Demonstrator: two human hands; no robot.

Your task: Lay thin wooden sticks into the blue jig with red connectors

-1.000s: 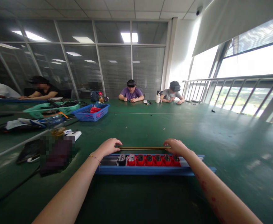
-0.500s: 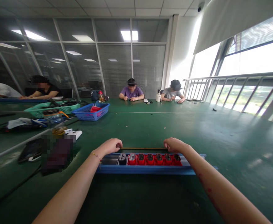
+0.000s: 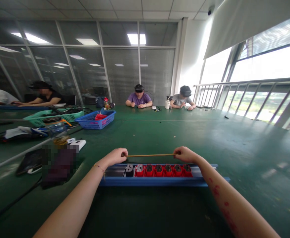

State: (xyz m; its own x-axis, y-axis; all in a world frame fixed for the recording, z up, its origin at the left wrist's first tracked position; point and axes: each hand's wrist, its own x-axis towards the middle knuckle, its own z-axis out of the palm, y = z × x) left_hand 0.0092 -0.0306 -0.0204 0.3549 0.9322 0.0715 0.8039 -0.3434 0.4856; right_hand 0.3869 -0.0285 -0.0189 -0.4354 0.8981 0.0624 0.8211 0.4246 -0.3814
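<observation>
A thin yellowish-brown rod (image 3: 151,155) stretches level between my two hands, just beyond the far edge of a blue rail tray (image 3: 159,181). My left hand (image 3: 118,155) is closed on its left end in a pinch. Its right end is pinched by my right hand (image 3: 183,154). Inside the tray stands a row of several red blocks (image 3: 159,171) with dark or grey tops. One black block (image 3: 129,170) with a grey top is at the row's left end. Bare grey metal channel shows at both ends of the tray.
Left of my arms are a dark pouch (image 3: 60,165), a white device (image 3: 79,144) and a lidded jar (image 3: 57,130). Farther back stand a blue basket (image 3: 95,123) and a green basket (image 3: 38,119). Several people sit around the green table (image 3: 149,132).
The rod shows slightly higher above the tray's far edge and tilts a little, right end up. Both hands keep their grip. The whole view has shifted slightly.
</observation>
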